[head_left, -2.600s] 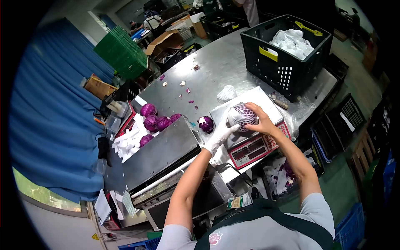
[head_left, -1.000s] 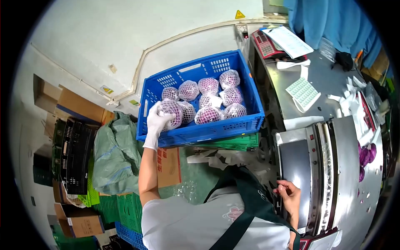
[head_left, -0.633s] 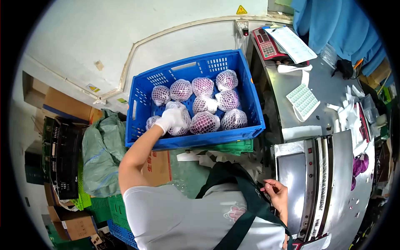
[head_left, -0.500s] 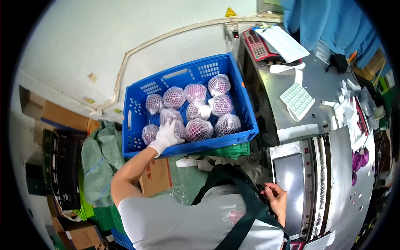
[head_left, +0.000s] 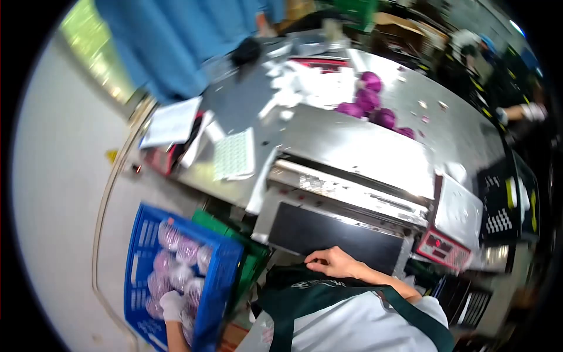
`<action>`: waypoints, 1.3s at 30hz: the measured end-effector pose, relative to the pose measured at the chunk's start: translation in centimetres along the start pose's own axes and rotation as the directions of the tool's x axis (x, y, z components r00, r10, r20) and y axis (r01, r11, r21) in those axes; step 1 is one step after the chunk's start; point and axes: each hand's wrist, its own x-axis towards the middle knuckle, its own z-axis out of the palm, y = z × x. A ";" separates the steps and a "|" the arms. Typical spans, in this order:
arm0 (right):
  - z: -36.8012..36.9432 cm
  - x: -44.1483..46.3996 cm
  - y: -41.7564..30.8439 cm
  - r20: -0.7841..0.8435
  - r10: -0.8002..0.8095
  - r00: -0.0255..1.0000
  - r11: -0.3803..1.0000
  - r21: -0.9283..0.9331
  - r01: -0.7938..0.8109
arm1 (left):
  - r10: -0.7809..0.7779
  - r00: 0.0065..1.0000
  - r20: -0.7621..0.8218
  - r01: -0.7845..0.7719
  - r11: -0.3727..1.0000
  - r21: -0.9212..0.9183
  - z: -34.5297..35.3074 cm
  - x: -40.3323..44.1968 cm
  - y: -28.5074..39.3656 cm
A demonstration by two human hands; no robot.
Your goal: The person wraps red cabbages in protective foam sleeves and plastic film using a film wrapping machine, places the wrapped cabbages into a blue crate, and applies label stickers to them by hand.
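Observation:
My left hand (head_left: 172, 305), in a white glove, reaches into a blue plastic crate (head_left: 224, 276) at lower left. It touches the round purple vegetables in it, which look like red cabbages (head_left: 161, 283) wrapped in clear film and white foam netting. The glove's fingers are blurred and partly hidden among them. My bare right hand (head_left: 333, 262) is held over my dark green apron, by the front edge of a film wrapping machine (head_left: 346, 234) with a dark plate. Its fingers are curled together, and nothing shows in them.
Unwrapped purple vegetables (head_left: 368, 100) lie behind the wrapping machine on the metal table (head_left: 451, 117). A label sheet (head_left: 234, 155) lies left of the machine; a red-fronted scale (head_left: 448, 246) stands right. A green crate (head_left: 249, 264) sits beside the blue one. Another person's arm (head_left: 519, 113) shows far right.
My view has swung right, towards the table and wrapping machine. My left hand stays in the blue crate among the wrapped vegetables. My right hand remains near the machine's front edge.

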 end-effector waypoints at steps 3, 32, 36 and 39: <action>-1.2 -2.1 1.4 -0.096 0.019 0.995 1.000 0.015 -0.018 | -0.009 0.669 -0.744 -0.353 0.876 -0.327 -7.6 -0.2 8.2; -49.3 21.3 17.8 -0.647 0.187 0.739 0.843 -0.281 -0.459 | 0.726 0.120 -0.677 -0.959 -0.090 -0.267 -6.4 -0.8 37.6; -48.9 24.3 17.7 -0.681 0.303 0.667 0.813 -0.181 -0.554 | 0.641 0.196 -0.742 -0.952 -0.058 -0.301 -4.9 -1.0 37.9; -49.2 24.3 18.9 -0.704 0.220 0.675 0.879 -0.157 -0.449 | 0.698 0.246 -0.672 -0.919 -0.054 -0.392 -5.0 -0.4 38.1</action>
